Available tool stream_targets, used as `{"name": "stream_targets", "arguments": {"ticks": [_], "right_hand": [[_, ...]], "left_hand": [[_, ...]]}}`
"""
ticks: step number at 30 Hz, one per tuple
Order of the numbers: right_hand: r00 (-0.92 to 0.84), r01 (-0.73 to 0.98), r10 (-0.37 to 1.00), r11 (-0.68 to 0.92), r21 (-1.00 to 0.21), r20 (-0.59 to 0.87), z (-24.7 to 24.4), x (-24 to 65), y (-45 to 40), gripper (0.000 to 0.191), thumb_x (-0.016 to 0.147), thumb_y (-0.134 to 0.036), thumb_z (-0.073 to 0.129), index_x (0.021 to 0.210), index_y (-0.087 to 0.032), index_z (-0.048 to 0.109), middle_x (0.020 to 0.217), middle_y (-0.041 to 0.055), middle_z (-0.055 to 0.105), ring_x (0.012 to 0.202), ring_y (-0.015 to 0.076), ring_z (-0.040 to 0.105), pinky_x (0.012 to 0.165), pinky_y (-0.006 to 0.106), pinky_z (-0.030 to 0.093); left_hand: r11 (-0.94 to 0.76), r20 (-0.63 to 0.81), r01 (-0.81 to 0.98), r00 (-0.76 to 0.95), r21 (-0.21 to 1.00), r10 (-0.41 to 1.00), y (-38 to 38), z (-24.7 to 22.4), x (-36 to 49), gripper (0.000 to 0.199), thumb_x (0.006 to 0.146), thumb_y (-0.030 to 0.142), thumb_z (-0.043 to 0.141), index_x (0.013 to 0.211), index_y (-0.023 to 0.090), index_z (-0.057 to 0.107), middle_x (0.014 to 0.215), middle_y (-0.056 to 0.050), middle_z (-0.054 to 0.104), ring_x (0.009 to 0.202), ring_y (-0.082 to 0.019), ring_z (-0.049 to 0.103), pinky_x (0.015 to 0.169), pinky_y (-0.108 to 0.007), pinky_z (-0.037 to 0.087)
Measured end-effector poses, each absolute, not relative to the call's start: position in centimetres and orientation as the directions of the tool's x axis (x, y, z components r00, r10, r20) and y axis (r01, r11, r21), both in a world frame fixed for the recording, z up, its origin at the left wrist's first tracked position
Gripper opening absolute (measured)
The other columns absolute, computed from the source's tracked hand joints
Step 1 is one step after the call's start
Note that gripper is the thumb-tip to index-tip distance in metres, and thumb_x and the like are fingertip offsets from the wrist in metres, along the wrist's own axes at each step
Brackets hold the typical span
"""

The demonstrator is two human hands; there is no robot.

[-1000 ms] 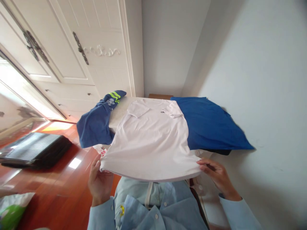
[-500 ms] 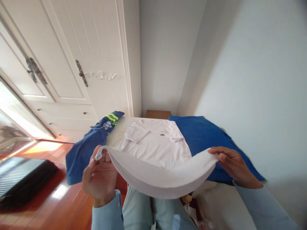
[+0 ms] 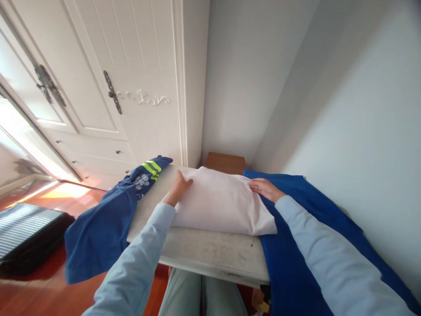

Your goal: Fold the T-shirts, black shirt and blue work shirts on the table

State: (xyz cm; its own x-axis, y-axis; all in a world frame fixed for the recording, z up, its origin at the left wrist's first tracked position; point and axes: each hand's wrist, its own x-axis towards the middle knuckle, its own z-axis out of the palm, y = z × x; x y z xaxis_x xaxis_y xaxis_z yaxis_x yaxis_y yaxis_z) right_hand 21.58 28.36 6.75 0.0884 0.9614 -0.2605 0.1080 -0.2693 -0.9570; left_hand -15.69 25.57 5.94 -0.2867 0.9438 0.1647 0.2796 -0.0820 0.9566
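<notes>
A white shirt (image 3: 217, 204) lies doubled over on the pale table (image 3: 213, 252), its lower part laid over the top so that the printed letters are hidden. At its left edge rests my left hand (image 3: 179, 186), thumb apart from the fingers, touching the cloth. My right hand (image 3: 264, 188) lies with fingers stretched out on the shirt's upper right edge. Neither hand is closed on the fabric.
Blue clothing with yellow-green stripes (image 3: 105, 228) hangs over the table's left side. Another blue garment (image 3: 292, 263) drapes over the right side. A white wardrobe (image 3: 148, 127), brown wooden furniture (image 3: 226, 162) and a dark suitcase (image 3: 29, 241) stand around.
The shirt's lower edge has gone from hanging between my raised hands to lying over the shirt's upper part. Both hands have moved forward and inward and let go of the hem.
</notes>
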Motion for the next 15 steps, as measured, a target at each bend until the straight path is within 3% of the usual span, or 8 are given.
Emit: {"name": "stream_targets", "arguments": {"ticks": [1, 3, 5, 6, 8, 11, 13, 15], "right_hand": [[0.07, 0.127, 0.963, -0.266, -0.956, -0.259, 5.9, 21.9, 28.5, 0.026, 0.075, -0.027, 0.076, 0.094, -0.014, 0.063, 0.099, 0.0143, 0.072, 0.089, 0.0216, 0.071, 0.081, 0.032, 0.061], [0.073, 0.15, 0.977, -0.207, -0.967, -0.198, 4.6, 22.7, 28.3, 0.035, 0.073, -0.027, 0.077, 0.103, -0.013, 0.065, 0.11, 0.0155, 0.071, 0.098, 0.0241, 0.071, 0.089, 0.035, 0.061], [0.115, 0.226, 0.988, -0.124, -0.966, -0.1, 4.0, 23.4, 27.9, 0.049, 0.075, -0.031, 0.075, 0.119, -0.013, 0.062, 0.125, 0.0172, 0.067, 0.11, 0.0279, 0.068, 0.098, 0.042, 0.058], [0.131, 0.291, 0.991, -0.076, -0.954, -0.039, 3.8, 23.6, 27.6, 0.057, 0.076, -0.033, 0.074, 0.128, -0.013, 0.059, 0.131, 0.0179, 0.063, 0.116, 0.0296, 0.066, 0.103, 0.045, 0.055], [0.096, 0.459, 0.99, 0.049, -0.887, 0.104, 3.4, 23.7, 26.5, 0.067, 0.079, -0.036, 0.071, 0.14, -0.014, 0.054, 0.141, 0.0183, 0.057, 0.127, 0.0317, 0.059, 0.111, 0.051, 0.049], [-0.147, 0.665, 0.952, 0.296, -0.686, 0.268, 2.6, 23.6, 23.8, 0.07, 0.081, -0.046, 0.07, 0.143, -0.017, 0.054, 0.15, 0.0154, 0.049, 0.14, 0.0332, 0.047, 0.12, 0.054, 0.038], [-0.306, 0.734, 0.917, 0.398, -0.55, 0.255, 1.7, 23.9, 21.6, 0.071, 0.082, -0.051, 0.07, 0.142, -0.018, 0.057, 0.153, 0.0146, 0.045, 0.146, 0.0344, 0.04, 0.124, 0.054, 0.032], [-0.357, 0.783, 0.914, 0.405, -0.471, 0.192, 0.7, 24.8, 19.5, 0.07, 0.084, -0.054, 0.067, 0.142, -0.016, 0.058, 0.156, 0.0157, 0.042, 0.148, 0.0353, 0.036, 0.125, 0.054, 0.03]], "left_hand": [[-0.07, 0.172, 0.427, -0.207, 0.902, 0.963, 25.4, 4.7, -15.7, 0.06, 0.076, 0.026, 0.073, 0.132, 0.011, 0.056, 0.144, -0.025, 0.055, 0.145, -0.042, 0.038, 0.119, -0.061, 0.029], [-0.095, 0.152, 0.765, -0.004, 0.637, 0.988, 24.4, 2.8, -16.0, 0.05, 0.086, 0.031, 0.064, 0.131, 0.011, 0.058, 0.15, -0.024, 0.049, 0.149, -0.04, 0.032, 0.121, -0.061, 0.023], [-0.158, 0.11, 0.927, 0.127, 0.341, 0.986, 23.2, 1.9, -16.3, 0.046, 0.097, 0.039, 0.049, 0.133, 0.011, 0.056, 0.153, -0.024, 0.045, 0.149, -0.039, 0.031, 0.119, -0.061, 0.027], [-0.16, 0.113, 0.947, 0.133, 0.279, 0.985, 22.8, 1.8, -16.5, 0.049, 0.1, 0.042, 0.044, 0.135, 0.01, 0.055, 0.154, -0.024, 0.044, 0.149, -0.039, 0.031, 0.118, -0.06, 0.029], [-0.148, 0.157, 0.959, 0.112, 0.243, 0.981, 22.1, 2.0, -16.6, 0.057, 0.103, 0.046, 0.036, 0.143, 0.007, 0.048, 0.158, -0.025, 0.038, 0.151, -0.039, 0.027, 0.119, -0.059, 0.028], [-0.194, 0.216, 0.955, 0.146, 0.225, 0.965, 21.2, 2.5, -16.8, 0.068, 0.104, 0.054, 0.031, 0.152, 0.006, 0.04, 0.162, -0.026, 0.03, 0.155, -0.04, 0.019, 0.121, -0.061, 0.023], [-0.263, 0.191, 0.945, 0.227, 0.193, 0.955, 20.4, 2.3, -16.9, 0.072, 0.103, 0.059, 0.033, 0.153, 0.008, 0.04, 0.164, -0.024, 0.026, 0.156, -0.039, 0.014, 0.123, -0.062, 0.018], [-0.309, 0.124, 0.935, 0.291, 0.173, 0.949, 19.5, 1.6, -17.3, 0.075, 0.101, 0.061, 0.037, 0.155, 0.009, 0.039, 0.165, -0.023, 0.023, 0.156, -0.039, 0.011, 0.124, -0.061, 0.015]]}}
